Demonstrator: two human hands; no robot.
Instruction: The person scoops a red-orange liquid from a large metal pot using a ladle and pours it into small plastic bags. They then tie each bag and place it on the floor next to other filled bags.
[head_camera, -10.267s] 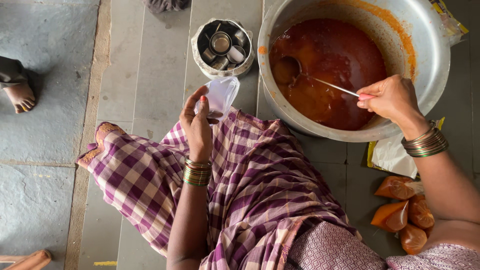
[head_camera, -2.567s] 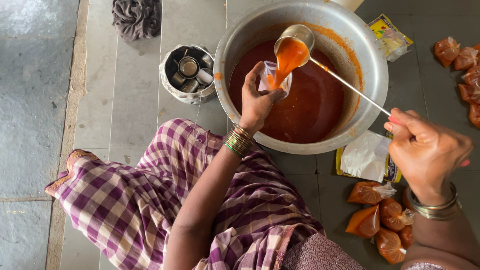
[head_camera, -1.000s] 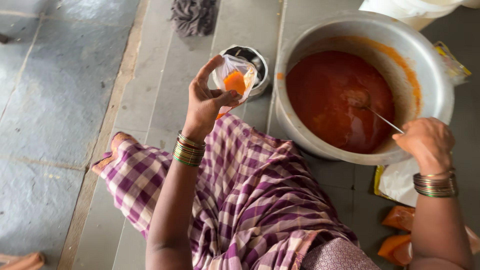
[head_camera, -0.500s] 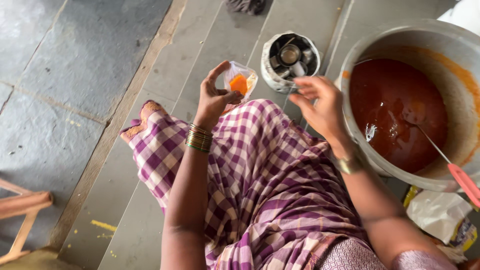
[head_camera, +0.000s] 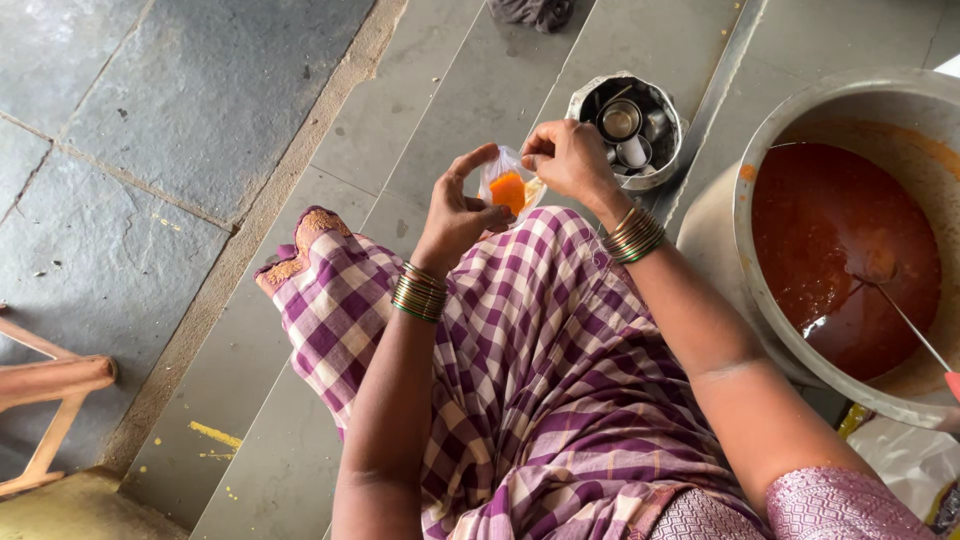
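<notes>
Small clear plastic pouch part-filled with orange-red sauce, held over the lap just past the checked purple cloth, at about 8 o'clock from the steel tin. Likely light, limp, thin film; sloshing liquid inside so shape shifts with any squeeze. Probably slick if sauce on the outside, can't tell from here. Easily burst or spilled while the mouth is open; best gripped at the empty upper film above the liquid, not on the bulging belly.

Left hand at 9 o'clock of pouch, thumb and fingers curled round its side and underside, cradling it; index finger raised, not flat against the film. Forearm rising straight from lap, wrist slightly bent back, green-gold bangles at wrist.

Right hand at 2 o'clock of pouch, fingertips bunched together, pinching the pouch's top edge. Elbow out to the right, forearm crossing the lap diagonally, gold bangles on wrist.

Big metal pot of red sauce at 3 o'clock, well apart from pouch, ladle resting in it untouched. Grey stone floor to the left, wooden stool leg at 8 o'clock edge
</notes>
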